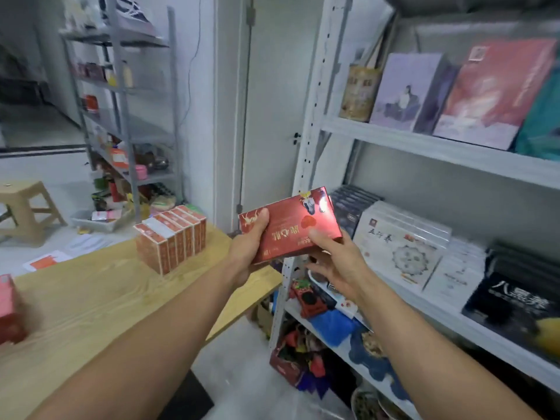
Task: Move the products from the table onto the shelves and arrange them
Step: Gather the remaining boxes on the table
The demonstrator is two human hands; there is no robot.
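**Red box (291, 228) in the air at the rack's corner post**

The left grip (251, 241) is closed round the box's left end, thumb on the printed face and fingers underneath. The right grip (333, 265) is loose: its thumb touches the box's near right edge and its fingers are spread below, not clamped on anything. The box is tilted, clear of the wooden desk (91, 298), just past the desk's far corner and level with the rack's middle shelf (448, 310).

The white upright post (306, 153) stands directly behind the box. The middle shelf beyond it is crowded: dark flat boxes (351, 204) at the left end, white boxes (403, 247) beside them, then a black box (509, 301). On the shelf above stand a tin (359, 92), a lilac box (406, 92) and a pink-red box (491, 92). The shelf below holds mixed red and blue clutter, too blurred to tell apart.

On the desk are a row of orange boxes (172, 237) and, at the left edge, a blurred red carton (9, 307). A grey rack (127, 116) and a plastic stool (24, 207) stand further back.
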